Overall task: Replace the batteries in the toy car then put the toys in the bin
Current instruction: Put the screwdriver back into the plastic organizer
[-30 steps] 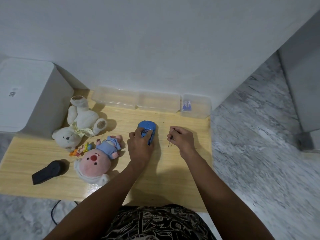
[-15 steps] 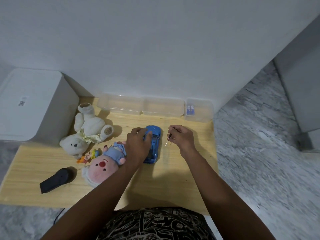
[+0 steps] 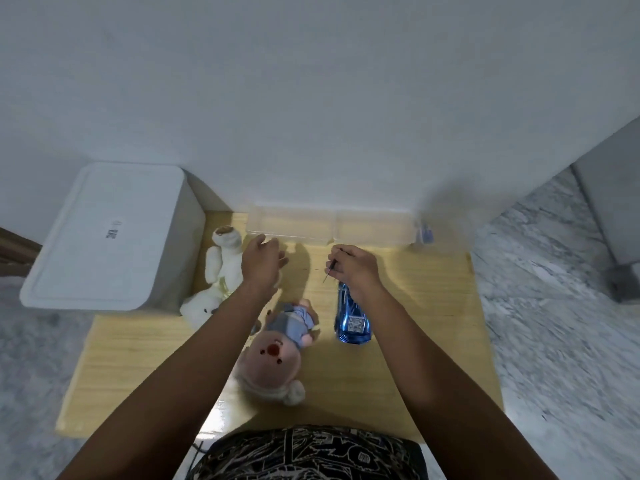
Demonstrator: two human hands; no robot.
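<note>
Car is lying on the table, right of the doll. Right hand is pinching what seems a screwdriver; left hand is hovering open, far left.

View: one head-worn wide-angle camera
Facing: forward and steeply down onto the wooden table
Nearness: close; both forearms fill the lower frame
Top: white wall
Shared: single view only
</note>
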